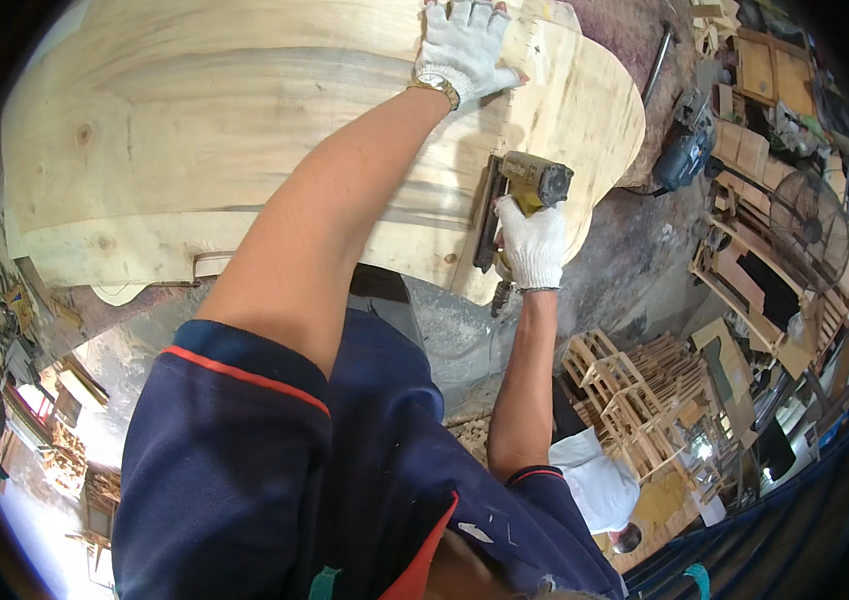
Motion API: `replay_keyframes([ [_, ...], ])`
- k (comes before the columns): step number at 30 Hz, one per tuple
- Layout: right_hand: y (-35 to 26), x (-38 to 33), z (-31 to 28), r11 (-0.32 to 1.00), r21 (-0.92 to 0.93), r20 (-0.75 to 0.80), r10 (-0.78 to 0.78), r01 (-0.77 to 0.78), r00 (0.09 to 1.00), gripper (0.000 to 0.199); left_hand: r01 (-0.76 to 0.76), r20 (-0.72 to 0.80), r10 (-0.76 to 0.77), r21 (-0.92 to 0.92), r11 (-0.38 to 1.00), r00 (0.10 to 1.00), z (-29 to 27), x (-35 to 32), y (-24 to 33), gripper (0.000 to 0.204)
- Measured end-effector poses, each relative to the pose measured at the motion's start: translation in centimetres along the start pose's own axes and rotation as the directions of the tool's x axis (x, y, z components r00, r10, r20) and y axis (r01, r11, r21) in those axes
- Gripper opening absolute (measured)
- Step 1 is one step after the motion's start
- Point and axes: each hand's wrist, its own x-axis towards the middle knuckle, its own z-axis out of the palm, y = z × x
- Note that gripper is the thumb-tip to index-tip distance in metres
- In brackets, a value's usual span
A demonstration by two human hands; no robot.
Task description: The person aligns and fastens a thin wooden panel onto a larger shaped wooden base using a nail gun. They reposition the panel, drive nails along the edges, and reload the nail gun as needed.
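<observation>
A large pale wooden panel point(245, 130) with a curved edge fills the upper part of the view. My left hand point(465, 45), in a white knit glove with a gold wristwatch, presses flat on a narrow wooden strip point(530, 70) lying along the panel's right part. My right hand point(533, 245), also gloved, grips a yellow-green pneumatic nail gun point(520, 190). The gun's nose rests against the panel just below the strip. My dark blue shirt with red trim covers the lower middle.
A dark power tool point(687, 150) lies on the bench to the right of the panel. Stacked small wooden crates point(635, 390) stand on the floor at the lower right. A standing fan point(810, 225) and more wooden pieces crowd the far right.
</observation>
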Motion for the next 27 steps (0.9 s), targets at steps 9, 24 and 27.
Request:
replay_keyframes([
  [9, 2.7, -1.1, 1.1, 0.986, -0.01, -0.133, -0.169, 0.169, 0.977, 0.024, 0.004, 0.017, -0.004, 0.02, 1.0, 1.0, -0.8, 0.5, 0.3, 0.091],
  [24, 5.3, -5.2, 1.7, 0.997, 0.071, -0.006, -0.043, 0.044, 0.999, 0.028, -0.003, -0.082, 0.003, 0.003, 1.0, 0.997, 0.6, 0.4, 0.0, 0.094],
  [27, 5.7, -6.4, 1.8, 0.988, 0.087, -0.034, -0.121, 0.124, 0.992, 0.026, 0.01, -0.014, -0.01, -0.016, 1.0, 1.0, 0.4, 0.7, 0.2, 0.094],
])
